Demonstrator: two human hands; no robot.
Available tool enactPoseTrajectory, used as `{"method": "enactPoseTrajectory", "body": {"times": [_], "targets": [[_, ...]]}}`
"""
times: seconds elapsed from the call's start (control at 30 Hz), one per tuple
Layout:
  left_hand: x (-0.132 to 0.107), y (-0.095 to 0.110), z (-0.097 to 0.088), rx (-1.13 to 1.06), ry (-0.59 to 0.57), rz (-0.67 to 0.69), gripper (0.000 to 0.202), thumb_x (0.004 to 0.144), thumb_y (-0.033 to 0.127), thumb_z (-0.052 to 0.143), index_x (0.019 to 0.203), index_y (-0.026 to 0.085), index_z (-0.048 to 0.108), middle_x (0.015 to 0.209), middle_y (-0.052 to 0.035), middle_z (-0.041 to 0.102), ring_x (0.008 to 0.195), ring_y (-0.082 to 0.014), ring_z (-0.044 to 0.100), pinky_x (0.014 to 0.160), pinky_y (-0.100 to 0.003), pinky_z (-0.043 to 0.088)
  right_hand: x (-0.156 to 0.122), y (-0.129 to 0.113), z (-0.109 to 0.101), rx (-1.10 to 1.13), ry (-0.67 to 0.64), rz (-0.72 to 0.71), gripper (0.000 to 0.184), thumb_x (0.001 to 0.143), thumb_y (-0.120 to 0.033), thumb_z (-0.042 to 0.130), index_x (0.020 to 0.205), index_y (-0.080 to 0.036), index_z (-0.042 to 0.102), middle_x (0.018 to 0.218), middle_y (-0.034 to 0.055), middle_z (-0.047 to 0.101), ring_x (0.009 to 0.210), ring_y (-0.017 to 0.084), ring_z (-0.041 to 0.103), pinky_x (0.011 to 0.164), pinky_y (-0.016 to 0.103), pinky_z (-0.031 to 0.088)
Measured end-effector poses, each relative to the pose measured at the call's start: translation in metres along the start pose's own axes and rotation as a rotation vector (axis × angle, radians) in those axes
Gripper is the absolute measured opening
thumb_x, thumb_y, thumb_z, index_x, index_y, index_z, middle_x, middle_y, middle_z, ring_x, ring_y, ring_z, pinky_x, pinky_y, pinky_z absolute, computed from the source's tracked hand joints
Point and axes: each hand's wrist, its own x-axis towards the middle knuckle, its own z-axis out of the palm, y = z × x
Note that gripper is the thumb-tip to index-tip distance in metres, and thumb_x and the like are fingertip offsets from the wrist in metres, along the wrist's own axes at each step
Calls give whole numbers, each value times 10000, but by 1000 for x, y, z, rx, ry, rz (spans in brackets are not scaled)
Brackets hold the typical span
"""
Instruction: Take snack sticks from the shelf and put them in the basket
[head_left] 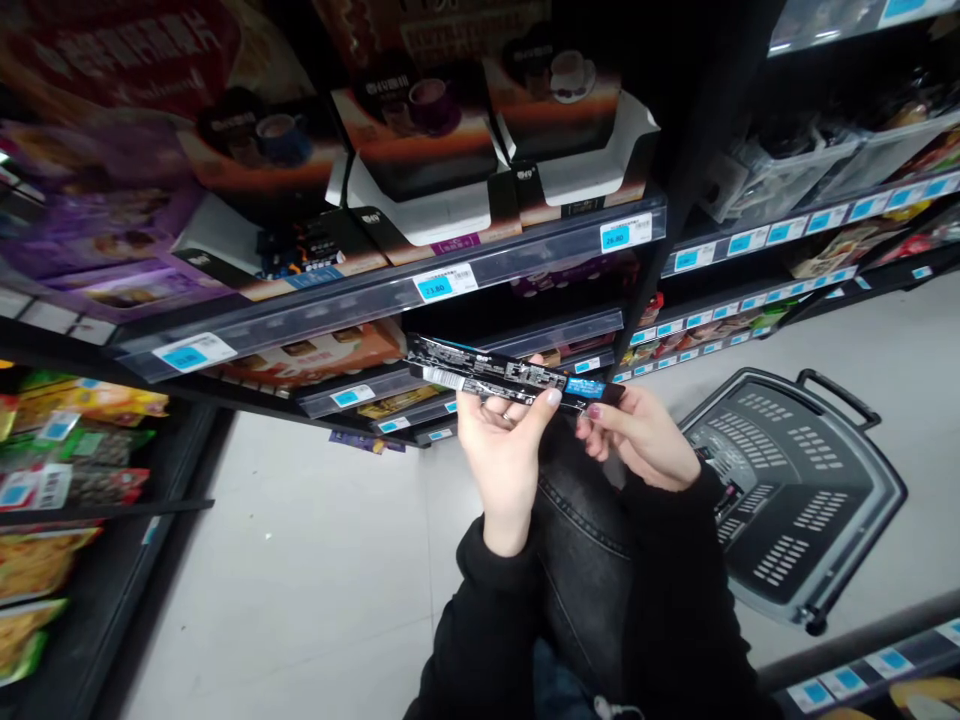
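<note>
A slim black stick packet (510, 374) with white print, a barcode and a blue patch lies across both hands, tilted slightly down to the right. My left hand (504, 440) is closed round its middle and left part, thumb on top. At the right end, my right hand (643, 432) pinches the packet's edge between thumb and fingers. Just beyond the hands, open display cartons (431, 215) line a shelf. The left carton holds several dark sticks with blue parts (307, 250).
A grey shopping basket (795, 490) stands on the pale tiled floor (315, 560) to my right. Price-tagged shelf edges (442, 285) run in front of me. Bagged snacks (82, 440) fill a rack at left. Another shelf edge (870, 672) crosses the lower right.
</note>
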Motion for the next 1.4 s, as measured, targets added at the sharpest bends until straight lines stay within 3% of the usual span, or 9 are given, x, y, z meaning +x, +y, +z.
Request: {"method": "enactPoseTrajectory", "body": {"times": [0.13, 0.33, 0.5, 0.63, 0.83, 1.03, 1.13, 1.27, 1.4], "targets": [[1, -2, 0, 8, -49, -46, 600, 663, 143, 749, 1164, 213, 427, 915, -44, 666, 724, -120, 656, 628, -207, 532, 0, 0, 0, -50, 9, -13, 269, 698, -336, 726, 682, -107, 585, 599, 40, 646, 435, 103, 590, 384, 157, 457], [-3, -5, 8, -14, -48, -13, 630, 648, 89, 741, 1171, 208, 409, 982, -71, 665, 850, -141, 664, 745, -223, 530, 1, 3, -2, -187, 80, -125, 288, 743, -383, 685, 760, -127, 553, 563, 1, 607, 419, 90, 561, 372, 151, 419], [-3, -8, 7, -52, -85, -31, 518, 749, 203, 689, 1196, 211, 426, 983, -84, 665, 810, -155, 666, 648, -224, 541, -1, 3, -6, -282, 69, -126, 296, 759, -384, 669, 711, -129, 526, 535, -10, 583, 379, 88, 530, 347, 165, 414], [-2, -8, 6, -105, -32, -9, 355, 796, 253, 640, 1119, 178, 511, 892, -71, 677, 818, -168, 669, 637, -219, 543, -2, 0, -7, -288, 63, -140, 286, 734, -363, 695, 768, -141, 519, 545, -13, 604, 368, 101, 539, 330, 169, 414], [-2, -8, 6, -122, 26, -65, 330, 737, 243, 694, 1031, 175, 563, 753, -6, 666, 678, -122, 656, 606, -208, 555, -1, 3, -5, -217, 59, -157, 268, 770, -369, 663, 767, -142, 521, 542, -3, 616, 385, 115, 567, 344, 172, 437], [7, -6, -7, -224, -110, -145, 177, 674, 241, 734, 753, 123, 629, 753, -35, 673, 717, -150, 659, 668, -265, 572, -3, 3, -12, -185, 112, -220, 281, 728, -371, 700, 708, -131, 557, 532, 23, 625, 392, 142, 576, 373, 224, 483], [12, -4, -14, -194, -63, -117, 204, 676, 269, 731, 807, 126, 666, 822, -52, 683, 715, -152, 659, 609, -239, 573, -4, 0, -15, -179, 135, -212, 297, 696, -374, 722, 681, -133, 549, 508, 22, 615, 360, 145, 556, 339, 223, 459], [11, -2, -12, -103, -14, -136, 296, 666, 256, 743, 926, 131, 675, 877, -65, 684, 725, -156, 660, 582, -224, 579, -3, -2, -13, -138, 201, -306, 261, 692, -330, 730, 791, -146, 574, 643, 32, 667, 526, 183, 652, 450, 246, 531], [5, -3, -4, -117, -56, -140, 328, 692, 262, 733, 986, 134, 663, 911, -81, 686, 787, -172, 669, 611, -213, 582, -3, -4, -11, -70, 242, -309, 245, 662, -282, 746, 804, -149, 595, 709, 37, 681, 579, 183, 668, 474, 237, 538]]}}
